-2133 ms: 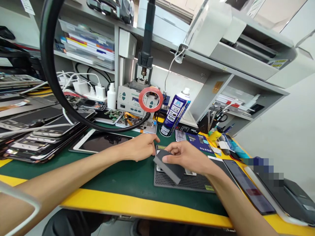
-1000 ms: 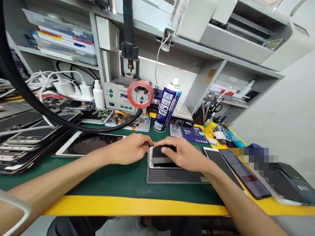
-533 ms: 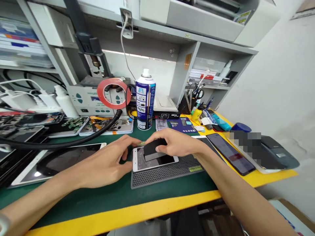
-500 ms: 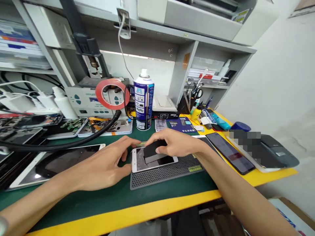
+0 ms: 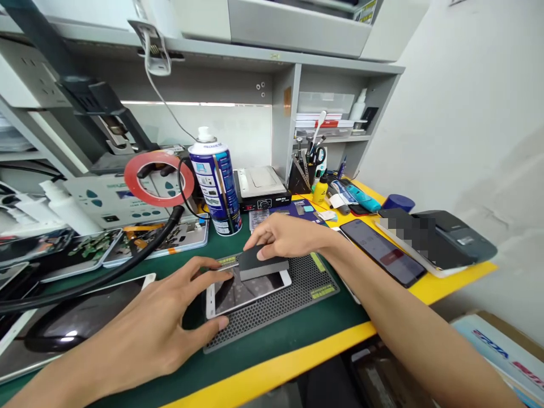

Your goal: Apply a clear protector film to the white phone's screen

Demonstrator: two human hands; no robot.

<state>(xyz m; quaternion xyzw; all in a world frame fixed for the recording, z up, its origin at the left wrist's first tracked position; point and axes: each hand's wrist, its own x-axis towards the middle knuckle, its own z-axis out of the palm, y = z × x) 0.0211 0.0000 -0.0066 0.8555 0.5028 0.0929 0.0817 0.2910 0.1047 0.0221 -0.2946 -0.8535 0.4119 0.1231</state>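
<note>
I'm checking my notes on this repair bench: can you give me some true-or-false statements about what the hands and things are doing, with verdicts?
1. The right hand holds a dark block on the white phone. True.
2. The white phone lies straight on the green table top. False: it lies on the black mat.
3. The left hand has its thumb and index finger at the phone's left end. True.
4. The blue spray can lies on its side. False: it stands upright behind the phone.
5. The red tape ring rests on the mat. False: it is up by the can's left side, clear of the mat.
</note>
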